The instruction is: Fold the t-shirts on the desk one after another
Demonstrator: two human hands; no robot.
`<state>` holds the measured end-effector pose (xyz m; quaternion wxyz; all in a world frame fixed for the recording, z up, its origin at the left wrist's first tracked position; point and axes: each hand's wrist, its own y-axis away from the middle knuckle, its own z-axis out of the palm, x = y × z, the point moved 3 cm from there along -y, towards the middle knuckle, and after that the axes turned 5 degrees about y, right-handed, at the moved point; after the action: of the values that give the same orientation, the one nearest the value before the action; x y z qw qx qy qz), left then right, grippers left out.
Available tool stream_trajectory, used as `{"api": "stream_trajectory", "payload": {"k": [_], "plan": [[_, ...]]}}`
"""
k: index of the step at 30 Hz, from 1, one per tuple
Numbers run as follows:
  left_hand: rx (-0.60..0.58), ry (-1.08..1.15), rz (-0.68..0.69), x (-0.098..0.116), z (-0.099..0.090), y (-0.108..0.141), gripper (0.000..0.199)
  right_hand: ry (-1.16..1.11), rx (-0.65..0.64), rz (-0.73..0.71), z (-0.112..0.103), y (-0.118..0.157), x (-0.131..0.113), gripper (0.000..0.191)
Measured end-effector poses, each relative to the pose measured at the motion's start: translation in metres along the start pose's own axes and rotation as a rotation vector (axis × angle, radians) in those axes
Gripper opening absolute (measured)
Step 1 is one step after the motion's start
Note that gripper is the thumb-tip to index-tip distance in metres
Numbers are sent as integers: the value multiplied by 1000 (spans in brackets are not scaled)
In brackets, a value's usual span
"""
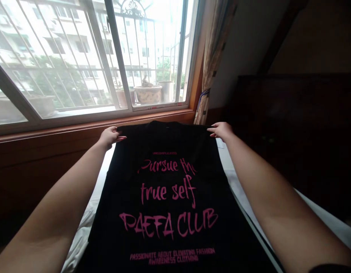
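A black T-shirt (169,140) with pink lettering is stretched out in front of me, its neckline toward the window and its lower part running out of the bottom of the view. My left hand (110,137) pinches the far left corner of the shirt near the shoulder. At the opposite shoulder corner, my right hand (221,131) grips the fabric between thumb and fingers. Both arms reach forward along the shirt's sides. The sleeves cannot be made out clearly against the dark cloth.
White bedding (85,223) shows under and beside the shirt, wrinkled on the left. Beyond it are a wooden window ledge (152,116) and a sliding window with bars and potted plants outside. A tied curtain (205,87) hangs right of the window. Dark furniture (295,125) stands at the right.
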<state>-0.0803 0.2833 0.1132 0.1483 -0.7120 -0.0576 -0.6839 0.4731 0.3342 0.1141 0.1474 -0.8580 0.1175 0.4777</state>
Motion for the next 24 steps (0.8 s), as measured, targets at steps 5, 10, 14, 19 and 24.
{"api": "stream_trajectory", "payload": {"k": [5, 10, 14, 19, 24], "plan": [[-158, 15, -102, 11, 7, 28, 20, -159, -177, 23, 3, 28, -3, 26], [-289, 51, -117, 23, 4, 55, 39, -239, -285, 9, -6, 57, -12, 21], [-356, 80, -79, 31, -22, 83, 46, -309, -332, -22, -36, 84, -14, 18], [-303, 116, -42, 45, -59, 139, 44, -394, -351, -35, -87, 125, -7, 11], [-173, 68, -46, 52, -89, 233, 54, -402, -380, -61, -138, 192, 17, 19]]}}
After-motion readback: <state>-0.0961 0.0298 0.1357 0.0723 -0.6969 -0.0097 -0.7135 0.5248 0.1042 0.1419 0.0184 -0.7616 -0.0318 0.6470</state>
